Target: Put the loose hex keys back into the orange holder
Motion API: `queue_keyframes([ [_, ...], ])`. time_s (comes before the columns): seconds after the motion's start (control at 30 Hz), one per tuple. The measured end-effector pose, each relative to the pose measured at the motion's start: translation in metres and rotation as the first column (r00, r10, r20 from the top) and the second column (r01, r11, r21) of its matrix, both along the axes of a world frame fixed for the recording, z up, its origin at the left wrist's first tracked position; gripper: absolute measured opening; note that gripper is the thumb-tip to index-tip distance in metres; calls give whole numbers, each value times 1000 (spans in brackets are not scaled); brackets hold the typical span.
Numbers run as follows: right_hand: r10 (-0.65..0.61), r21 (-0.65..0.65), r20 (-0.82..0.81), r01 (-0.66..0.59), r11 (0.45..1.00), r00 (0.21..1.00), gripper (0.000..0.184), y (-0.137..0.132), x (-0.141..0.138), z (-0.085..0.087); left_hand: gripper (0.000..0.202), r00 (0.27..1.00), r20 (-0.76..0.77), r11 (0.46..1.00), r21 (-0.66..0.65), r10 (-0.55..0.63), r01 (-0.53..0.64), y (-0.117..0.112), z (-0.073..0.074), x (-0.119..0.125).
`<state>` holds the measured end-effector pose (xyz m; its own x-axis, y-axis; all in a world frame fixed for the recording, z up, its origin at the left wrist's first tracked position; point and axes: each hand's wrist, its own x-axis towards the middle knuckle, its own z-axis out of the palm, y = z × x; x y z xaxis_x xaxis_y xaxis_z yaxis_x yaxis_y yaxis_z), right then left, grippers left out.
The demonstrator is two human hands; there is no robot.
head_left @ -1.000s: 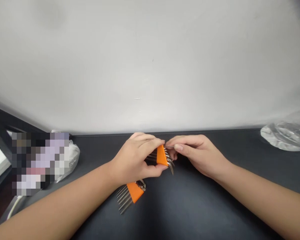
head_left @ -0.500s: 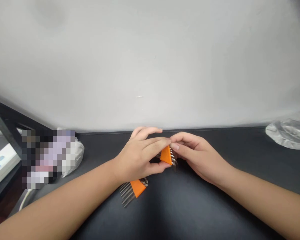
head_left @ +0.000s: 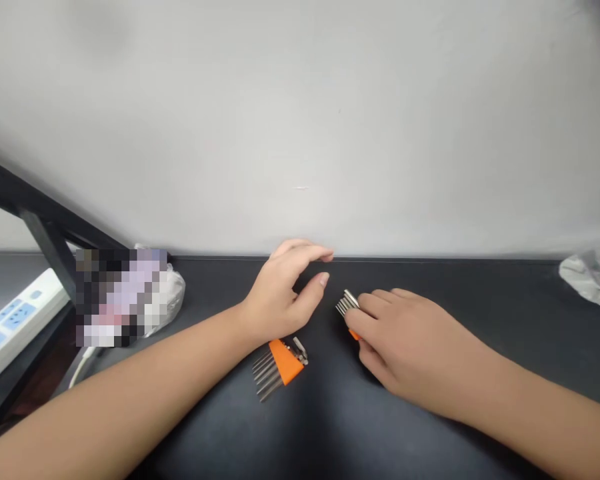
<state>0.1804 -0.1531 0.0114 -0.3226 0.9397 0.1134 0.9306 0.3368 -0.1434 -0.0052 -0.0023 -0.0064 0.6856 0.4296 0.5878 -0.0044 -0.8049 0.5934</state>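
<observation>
Two sets of metal hex keys in orange holders are on a black table (head_left: 430, 440). One hex key set (head_left: 280, 362) lies flat just below my left wrist. The other hex key set (head_left: 349, 308) is under the fingers of my right hand (head_left: 405, 340), which grips it low over the table; only the key tips and a sliver of orange show. My left hand (head_left: 285, 293) hovers just left of it, fingers apart, holding nothing.
A white wall rises behind the table's far edge. A crumpled plastic bag (head_left: 593, 277) lies at the far right. At the left are a blurred package on white plastic (head_left: 125, 297), a black frame bar (head_left: 45, 230) and a white power strip (head_left: 10, 323).
My left hand has let go of the hex key set and opened. My right hand has taken that set and brought it down and to the right. The view has shifted right.
</observation>
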Motion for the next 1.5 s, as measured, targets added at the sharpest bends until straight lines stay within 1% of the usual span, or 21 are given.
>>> queue_keyframes([
  [0.07, -42, -2, 91, 42, 999, 995, 5, -7, -5, 6, 32, 1000, 11, 1000, 3, 10, -10, 0, 0, 0],
  [0.17, -86, 51, 109, 80, 995, 990, 7, -15, -20, 16, 30, 999, 23, 1000, 7, 30, -30, 0, -1, 1],
  [0.2, -60, 85, 85, 53, 995, 995, 8, -16, -26, 18, 29, 999, 27, 999, 8, 33, -33, 1, -1, 1],
  [0.23, 18, 113, 49, -23, 993, 999, 12, -17, -33, 19, 29, 999, 31, 999, 9, 34, -35, 1, -2, 1],
  [0.27, 142, 115, 19, -144, 983, 990, 20, -18, -40, 18, 29, 999, 31, 999, 10, 32, -33, 1, -2, 1],
  [0.3, 248, 120, -7, -246, 962, 969, 31, -19, -46, 16, 28, 999, 31, 999, 12, 30, -31, 1, -3, 1],
  [0.33, 306, 100, -26, -302, 948, 952, 41, -19, -51, 12, 28, 999, 29, 999, 13, 30, -31, 1, -3, 2],
  [0.37, 322, 76, -45, -318, 945, 946, 47, -18, -54, 7, 28, 999, 30, 999, 10, 33, -33, 1, -4, 2],
  [0.47, 311, 22, -68, -311, 950, 948, 50, -17, -56, -10, 25, 996, 58, 997, -31, 67, -65, 2, -5, 2],
  [0.57, 321, -9, -87, -323, 947, 943, 44, -15, -47, -20, 23, 993, 75, 995, -38, 90, -87, 4, -4, 1],
  [0.7, 236, -16, -120, -239, 971, 964, 28, -10, -31, -22, 16, 999, 39, 998, 70, -5, 2, 4, -1, 0],
  [0.77, 187, -26, -139, -192, 981, 973, 26, -6, -22, -19, 13, 998, -43, 994, 95, -54, 57, 2, 1, -1],
  [0.8, 160, -35, -164, -167, 985, 974, 25, -3, -18, -17, 16, 991, -118, 992, 101, -69, 81, 1, 2, -2],
  [0.93, -1, -138, -333, -48, 989, 943, 22, 9, 1, -7, 35, 890, -445, 968, 165, -95, 186, -3, 7, -3],
  [1.03, -125, -221, -427, 31, 975, 896, 18, 16, 13, -2, 46, 831, -550, 941, 229, -86, 249, -6, 9, -2],
  [1.1, -191, -286, -476, 54, 957, 859, 16, 18, 17, -1, 46, 809, -584, 919, 280, -66, 277, -8, 9, -1],
  [1.23, -359, -453, -523, 104, 885, 773, 16, 19, 16, 0, 35, 800, -601, 851, 418, -2, 317, -11, 7, 1],
  [1.3, -392, -471, -502, 136, 871, 771, 15, 19, 16, 2, 28, 806, -591, 825, 465, 19, 321, -12, 6, 1],
  [1.37, -391, -465, -460, 159, 871, 797, 13, 19, 19, 5, 22, 811, -584, 832, 460, 21, 310, -11, 4, 1],
  [1.43, -373, -449, -386, 182, 875, 844, 11, 19, 24, 8, 20, 816, -577, 861, 419, 8, 288, -10, 3, 0],
  [1.5, -342, -390, -271, 222, 893, 900, 11, 18, 30, 9, 21, 830, -557, 897, 360, -14, 257, -9, 3, 0],
])
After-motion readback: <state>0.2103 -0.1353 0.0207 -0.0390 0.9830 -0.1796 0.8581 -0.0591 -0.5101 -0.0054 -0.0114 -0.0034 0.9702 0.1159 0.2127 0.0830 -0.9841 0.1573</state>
